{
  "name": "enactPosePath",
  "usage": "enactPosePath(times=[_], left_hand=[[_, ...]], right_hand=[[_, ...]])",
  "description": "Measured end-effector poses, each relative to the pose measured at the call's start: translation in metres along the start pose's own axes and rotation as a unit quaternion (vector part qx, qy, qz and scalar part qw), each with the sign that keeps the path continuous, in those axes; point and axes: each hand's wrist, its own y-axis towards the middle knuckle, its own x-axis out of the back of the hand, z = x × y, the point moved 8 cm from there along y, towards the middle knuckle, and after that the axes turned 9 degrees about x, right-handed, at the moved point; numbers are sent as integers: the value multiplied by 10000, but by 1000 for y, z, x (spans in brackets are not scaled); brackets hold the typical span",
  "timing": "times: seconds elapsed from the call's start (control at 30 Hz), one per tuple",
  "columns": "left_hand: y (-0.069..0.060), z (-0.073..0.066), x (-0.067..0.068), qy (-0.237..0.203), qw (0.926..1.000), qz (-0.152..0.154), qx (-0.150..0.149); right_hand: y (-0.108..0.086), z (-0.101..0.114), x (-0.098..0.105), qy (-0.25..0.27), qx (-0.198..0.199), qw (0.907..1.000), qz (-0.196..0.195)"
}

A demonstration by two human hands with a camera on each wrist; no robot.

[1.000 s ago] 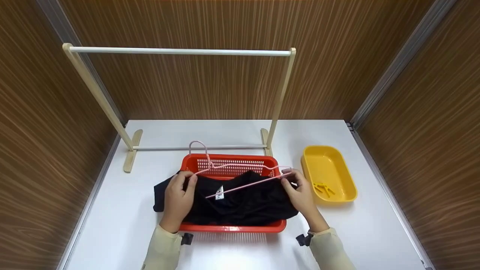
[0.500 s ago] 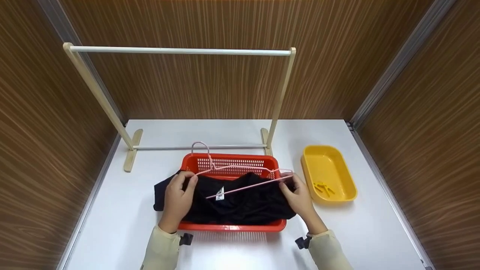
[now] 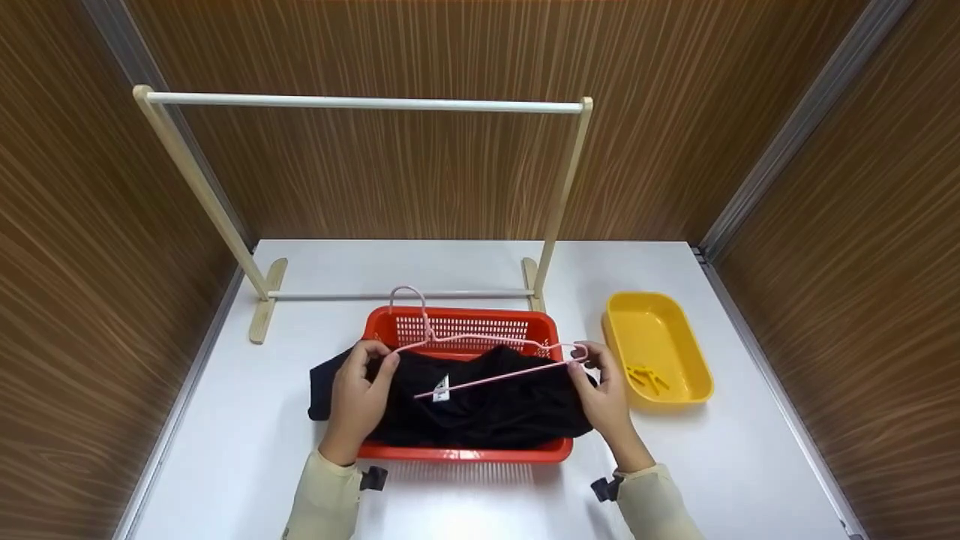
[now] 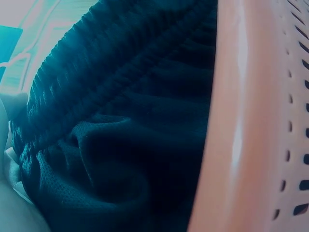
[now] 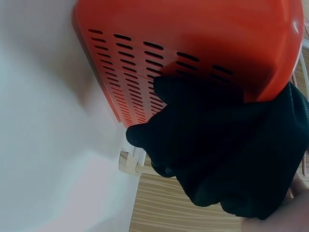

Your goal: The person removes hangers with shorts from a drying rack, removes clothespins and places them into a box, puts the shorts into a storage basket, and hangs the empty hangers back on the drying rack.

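Note:
A black garment [image 3: 487, 424] with a white tag [image 3: 442, 386] lies over the red basket [image 3: 465, 454]. Its gathered elastic waistband [image 4: 72, 82] shows up close in the left wrist view. My left hand [image 3: 357, 405] pinches that band at the left, where one arm of a pink clothes hanger [image 3: 480, 337] runs into the fabric. The hanger's hook points away, above the basket's far rim. My right hand [image 3: 606, 394] holds the hanger's right end between thumb and fingers, beside the garment's right part. The right wrist view shows black fabric [image 5: 212, 154] hanging outside the basket wall.
Behind the basket stands a rack with a white top bar [image 3: 360, 102] and wooden legs. At the right is a yellow tray [image 3: 652, 330] holding several yellow clothes pegs [image 3: 646, 377]. Wood-patterned walls close in the back and sides of the white table [image 3: 247, 480].
The hanger has slid slightly right and its hook has come a little nearer. My right fingers have shifted at its right end. My left hand has stayed nearly in place.

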Motion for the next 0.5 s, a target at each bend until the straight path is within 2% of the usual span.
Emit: enactPosePath(times=[0.1, 0.2, 0.5], left_hand=[[0, 0, 0, 37, 10000, -24, -22], [-1, 0, 0, 7, 10000, 0, -16], [0, -1, -1, -48, 10000, 62, 49]], right_hand=[[-3, -10, 4, 125, 231, 9996, -143], [-5, -20, 7, 200, 275, 9992, -224], [2, -12, 13, 339, 485, 9974, -412]])
